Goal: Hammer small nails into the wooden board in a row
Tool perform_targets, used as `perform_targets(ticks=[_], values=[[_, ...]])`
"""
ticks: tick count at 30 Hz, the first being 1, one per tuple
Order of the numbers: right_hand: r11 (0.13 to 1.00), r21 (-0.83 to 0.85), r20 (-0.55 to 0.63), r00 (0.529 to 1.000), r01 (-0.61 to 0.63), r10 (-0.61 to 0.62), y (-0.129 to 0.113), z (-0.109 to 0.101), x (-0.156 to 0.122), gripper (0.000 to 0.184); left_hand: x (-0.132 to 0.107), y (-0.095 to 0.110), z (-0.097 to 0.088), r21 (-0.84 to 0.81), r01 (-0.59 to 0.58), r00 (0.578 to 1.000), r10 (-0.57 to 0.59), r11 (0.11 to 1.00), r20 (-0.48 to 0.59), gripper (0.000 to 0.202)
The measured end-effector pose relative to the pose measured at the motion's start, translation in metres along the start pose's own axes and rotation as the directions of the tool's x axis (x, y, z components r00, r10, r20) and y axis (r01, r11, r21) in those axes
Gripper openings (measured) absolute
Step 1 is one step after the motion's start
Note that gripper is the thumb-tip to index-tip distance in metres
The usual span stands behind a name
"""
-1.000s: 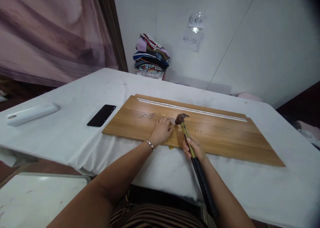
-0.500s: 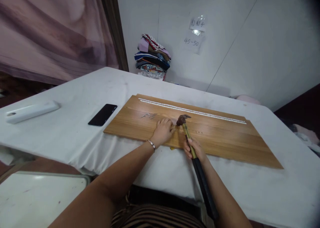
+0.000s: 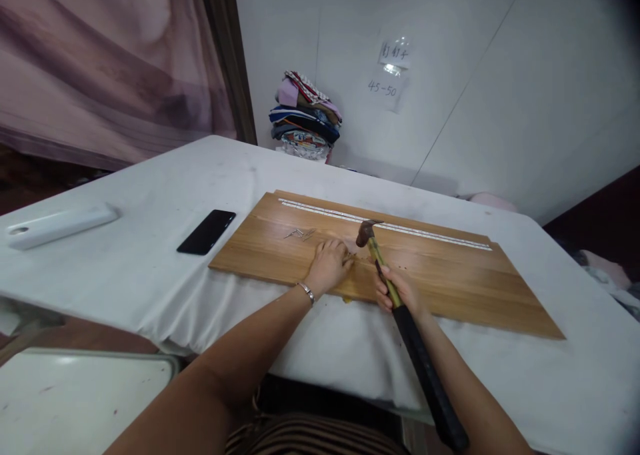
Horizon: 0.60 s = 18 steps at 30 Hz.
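Note:
My right hand (image 3: pixel 400 288) is wrapped around the yellow lower neck of a claw hammer (image 3: pixel 420 355). Its rusty head is raised a little above the wooden board, just right of my left fingertips, and the black grip runs back along my forearm. My left hand (image 3: pixel 330 265) rests on the board (image 3: pixel 465 288), thumb and fingers pinched together at a nail (image 3: pixel 351 256) that is small and mostly hidden. Several loose nails (image 3: pixel 300 234) lie on the board beyond my left hand. Small dark spots dot the wood to the right of the hammer.
Two white marked strips (image 3: pixel 390 224) run along the board's far side. A black phone (image 3: pixel 207 232) and a long white plastic object (image 3: pixel 63 225) lie to the left on the white tablecloth (image 3: pixel 165 202). Folded cloths (image 3: pixel 305 118) are stacked by the wall; a white stool (image 3: pixel 85 402) stands lower left.
The hammer head has lifted up and slightly right, away from my left fingertips, and my right hand has shifted right with it. My left hand stays pinched at nearly the same spot.

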State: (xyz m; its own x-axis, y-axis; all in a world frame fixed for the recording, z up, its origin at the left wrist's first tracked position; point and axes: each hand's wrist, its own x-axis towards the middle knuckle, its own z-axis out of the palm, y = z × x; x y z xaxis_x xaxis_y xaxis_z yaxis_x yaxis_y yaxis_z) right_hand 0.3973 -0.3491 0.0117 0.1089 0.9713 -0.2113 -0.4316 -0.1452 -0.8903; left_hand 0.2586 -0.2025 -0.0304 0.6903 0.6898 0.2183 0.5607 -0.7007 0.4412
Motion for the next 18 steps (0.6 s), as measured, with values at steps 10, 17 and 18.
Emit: perform_targets(ticks=[10,17,18], values=[[0.995,0.071,-0.107,0.992,0.068,-0.060,0.021,0.013,0.016,0.045,-0.001,0.001,-0.004,-0.005,-0.002,1.000,0.002,1.000,0.020,0.012],[0.996,0.030,-0.075,0.994,0.086,-0.083,0.042,0.001,0.011,0.055,-0.001,0.003,-0.007,0.020,0.010,0.999,-0.010,1.000,0.035,0.011],[0.996,0.031,-0.059,0.995,0.079,-0.077,0.041,0.001,0.010,0.053,-0.001,0.002,-0.007,0.016,0.012,0.999,-0.012,1.000,0.035,0.011]])
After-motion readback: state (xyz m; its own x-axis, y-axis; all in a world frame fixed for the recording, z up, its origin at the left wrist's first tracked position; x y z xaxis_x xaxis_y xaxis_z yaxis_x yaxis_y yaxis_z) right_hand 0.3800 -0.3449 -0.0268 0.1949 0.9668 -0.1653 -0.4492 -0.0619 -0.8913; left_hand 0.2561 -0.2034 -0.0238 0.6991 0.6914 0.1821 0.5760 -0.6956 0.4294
